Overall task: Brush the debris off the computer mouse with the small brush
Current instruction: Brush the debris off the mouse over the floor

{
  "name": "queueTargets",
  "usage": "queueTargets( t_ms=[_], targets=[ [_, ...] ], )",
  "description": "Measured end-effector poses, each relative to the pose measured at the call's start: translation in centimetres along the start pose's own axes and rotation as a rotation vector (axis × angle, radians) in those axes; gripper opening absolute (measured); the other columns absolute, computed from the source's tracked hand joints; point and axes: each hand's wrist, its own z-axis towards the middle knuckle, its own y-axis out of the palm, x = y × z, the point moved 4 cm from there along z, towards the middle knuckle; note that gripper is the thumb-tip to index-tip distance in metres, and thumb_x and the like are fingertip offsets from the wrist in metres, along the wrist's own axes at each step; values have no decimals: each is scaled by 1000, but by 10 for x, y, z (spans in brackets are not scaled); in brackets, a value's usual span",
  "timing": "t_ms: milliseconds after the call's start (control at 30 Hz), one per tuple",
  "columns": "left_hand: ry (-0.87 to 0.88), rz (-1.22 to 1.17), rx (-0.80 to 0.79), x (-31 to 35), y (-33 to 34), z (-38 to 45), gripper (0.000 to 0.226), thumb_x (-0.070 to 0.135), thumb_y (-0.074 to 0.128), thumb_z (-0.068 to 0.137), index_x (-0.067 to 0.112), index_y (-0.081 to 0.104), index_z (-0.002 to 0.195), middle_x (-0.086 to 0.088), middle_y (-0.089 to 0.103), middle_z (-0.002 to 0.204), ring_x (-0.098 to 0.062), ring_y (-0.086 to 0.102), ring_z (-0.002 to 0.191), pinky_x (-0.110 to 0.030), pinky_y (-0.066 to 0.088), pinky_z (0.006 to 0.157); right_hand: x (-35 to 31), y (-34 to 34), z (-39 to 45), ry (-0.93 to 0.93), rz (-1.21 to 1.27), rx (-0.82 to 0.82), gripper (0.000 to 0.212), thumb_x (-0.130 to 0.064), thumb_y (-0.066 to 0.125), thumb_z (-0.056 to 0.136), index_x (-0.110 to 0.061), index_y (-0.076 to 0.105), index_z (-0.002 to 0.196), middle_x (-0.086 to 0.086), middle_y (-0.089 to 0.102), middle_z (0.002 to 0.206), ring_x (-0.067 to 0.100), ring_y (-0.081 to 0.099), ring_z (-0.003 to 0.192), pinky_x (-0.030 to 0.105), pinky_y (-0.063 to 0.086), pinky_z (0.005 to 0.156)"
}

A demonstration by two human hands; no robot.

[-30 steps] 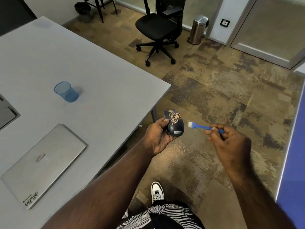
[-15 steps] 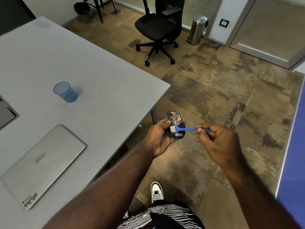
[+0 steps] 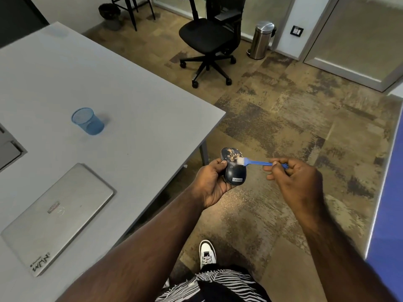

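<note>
A dark blue computer mouse [image 3: 235, 173] with tan debris on its far half is held in my left hand [image 3: 210, 185], out over the floor just past the table edge. My right hand [image 3: 294, 179] pinches the handle of a small blue brush [image 3: 259, 163]. Its white bristles touch the mouse's upper right side, at the edge of the debris patch. The near half of the mouse looks clean and shows a small label.
A grey table [image 3: 139, 110] on the left carries a closed silver laptop [image 3: 56, 216] and a blue mesh cup [image 3: 87, 120]. A black office chair [image 3: 209, 38] and a steel bin [image 3: 261, 40] stand further back. Patterned carpet lies below my hands.
The brush came from right of the mouse onto its near part, then swept up to its far right side. Less debris lies on the mouse's middle now.
</note>
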Motion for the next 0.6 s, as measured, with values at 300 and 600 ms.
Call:
queueTargets(
  t_ms=[300, 600],
  targets=[
    [6, -26, 2, 2, -2, 0, 34, 9, 37, 99, 0, 54, 128, -22, 63, 125, -32, 65, 108, -53, 48, 98, 11, -4, 3, 57, 74, -12, 11, -30, 62, 88, -37, 68, 83, -22, 76, 75, 3, 74, 61, 49, 63, 63],
    [-1, -38, 2, 3, -2, -2, 37, 9, 37, 99, 0, 50, 132, -23, 58, 132, -32, 62, 112, -53, 47, 99, 15, -8, 7, 56, 45, -15, 16, -24, 62, 92, -38, 68, 85, -24, 75, 76, 0, 73, 61, 29, 62, 59]
  ],
)
